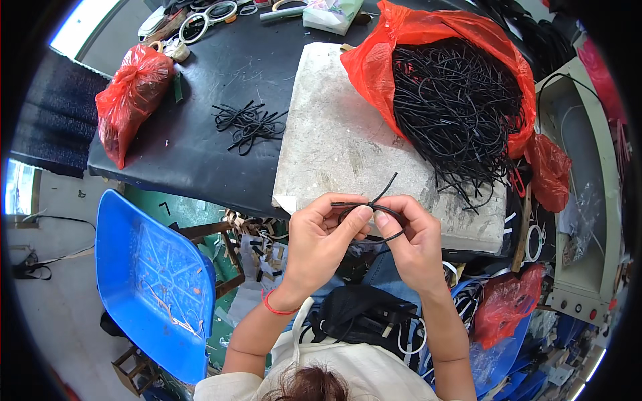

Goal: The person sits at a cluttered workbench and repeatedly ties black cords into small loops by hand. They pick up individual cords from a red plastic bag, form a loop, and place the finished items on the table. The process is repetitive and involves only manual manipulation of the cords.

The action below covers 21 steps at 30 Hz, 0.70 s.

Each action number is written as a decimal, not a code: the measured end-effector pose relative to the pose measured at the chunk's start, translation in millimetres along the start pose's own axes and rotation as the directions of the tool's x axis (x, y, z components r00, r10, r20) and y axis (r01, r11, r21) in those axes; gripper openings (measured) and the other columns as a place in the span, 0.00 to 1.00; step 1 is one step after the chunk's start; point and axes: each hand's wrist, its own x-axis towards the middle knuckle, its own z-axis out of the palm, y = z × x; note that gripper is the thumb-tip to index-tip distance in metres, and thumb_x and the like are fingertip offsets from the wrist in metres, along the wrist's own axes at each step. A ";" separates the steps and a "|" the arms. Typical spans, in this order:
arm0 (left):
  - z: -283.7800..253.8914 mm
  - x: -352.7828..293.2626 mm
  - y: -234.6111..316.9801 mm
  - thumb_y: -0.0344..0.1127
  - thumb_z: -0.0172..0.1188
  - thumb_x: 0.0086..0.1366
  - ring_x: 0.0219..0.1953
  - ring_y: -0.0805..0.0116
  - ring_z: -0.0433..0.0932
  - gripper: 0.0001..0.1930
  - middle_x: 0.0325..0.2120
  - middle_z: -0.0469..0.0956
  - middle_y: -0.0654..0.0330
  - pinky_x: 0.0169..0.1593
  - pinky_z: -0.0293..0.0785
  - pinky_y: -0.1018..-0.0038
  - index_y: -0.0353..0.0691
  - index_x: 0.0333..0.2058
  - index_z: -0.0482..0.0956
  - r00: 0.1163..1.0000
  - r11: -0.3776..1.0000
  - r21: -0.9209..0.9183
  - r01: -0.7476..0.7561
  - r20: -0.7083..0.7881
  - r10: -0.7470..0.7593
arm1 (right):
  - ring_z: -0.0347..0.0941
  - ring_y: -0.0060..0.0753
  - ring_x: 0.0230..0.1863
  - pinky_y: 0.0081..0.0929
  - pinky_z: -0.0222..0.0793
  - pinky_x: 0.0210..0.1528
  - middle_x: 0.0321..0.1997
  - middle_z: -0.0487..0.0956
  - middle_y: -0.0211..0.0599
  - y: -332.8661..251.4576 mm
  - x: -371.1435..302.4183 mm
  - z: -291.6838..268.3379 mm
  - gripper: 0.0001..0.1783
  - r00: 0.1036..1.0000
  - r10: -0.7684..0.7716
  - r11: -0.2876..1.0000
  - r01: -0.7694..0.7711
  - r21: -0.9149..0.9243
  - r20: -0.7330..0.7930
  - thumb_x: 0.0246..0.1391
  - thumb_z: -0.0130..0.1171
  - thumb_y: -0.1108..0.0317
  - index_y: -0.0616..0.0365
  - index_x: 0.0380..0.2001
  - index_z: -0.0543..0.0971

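Between my two hands, just in front of the near edge of a worn pale board [328, 127], a thin black cord [384, 187] is looped into a small bow shape. My left hand [328, 230] pinches it between thumb and forefinger, and my right hand [411, 234] pinches it from the other side. One cord end sticks up past the board's edge; a loop curves below my right thumb. A large heap of black cords [458, 100] spills out of an open red plastic bag [371, 67] on the board. A small pile of tied black cords [247, 127] lies on the dark table to the left.
A knotted red bag [137, 90] stands on the left of the black table [214, 73]. Tape rolls [194, 28] sit at its far side. A blue plastic chair [157, 274] is at my left, and a grey metal cabinet [582, 200] at my right. Offcuts litter the green floor.
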 end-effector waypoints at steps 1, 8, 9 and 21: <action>-0.3 0.1 0.3 0.28 0.58 0.58 0.27 0.80 0.74 0.10 0.26 0.77 0.60 0.32 0.73 0.84 0.30 0.37 0.75 1.000 1.000 0.008 0.000 0.001 0.000 | 0.63 0.09 0.27 0.11 0.60 0.28 0.27 0.72 0.24 0.3 0.2 0.0 0.06 1.000 0.005 1.000 -0.005 -0.004 0.000 0.54 0.50 0.74 0.65 0.35 0.73; -8.8 16.7 0.8 0.30 0.60 0.55 0.26 0.74 0.74 0.10 0.24 0.76 0.60 0.29 0.70 0.78 0.34 0.36 0.76 0.992 0.913 0.397 -0.093 -0.038 0.118 | 0.60 0.10 0.24 0.11 0.59 0.27 0.26 0.70 0.24 -4.8 8.2 -5.9 0.08 0.998 0.063 0.995 -0.062 -0.080 0.009 0.51 0.53 0.76 0.64 0.36 0.73; -15.1 24.1 3.5 0.31 0.60 0.54 0.27 0.71 0.74 0.11 0.23 0.75 0.60 0.30 0.69 0.75 0.35 0.36 0.76 0.985 0.815 0.566 -0.124 -0.029 0.170 | 0.60 0.11 0.24 0.11 0.59 0.27 0.26 0.70 0.24 -5.6 9.3 -12.5 0.09 0.997 0.074 0.988 -0.071 -0.137 0.020 0.50 0.54 0.76 0.63 0.37 0.73; 1.0 -12.2 -7.3 0.32 0.54 0.60 0.33 0.71 0.76 0.13 0.31 0.77 0.56 0.38 0.71 0.76 0.33 0.43 0.73 0.971 0.985 0.171 -0.002 0.235 -0.039 | 0.67 0.17 0.23 0.15 0.61 0.23 0.26 0.72 0.31 -31.7 -10.0 -23.0 0.07 0.982 -0.188 0.869 0.174 -0.463 0.017 0.45 0.59 0.78 0.62 0.31 0.77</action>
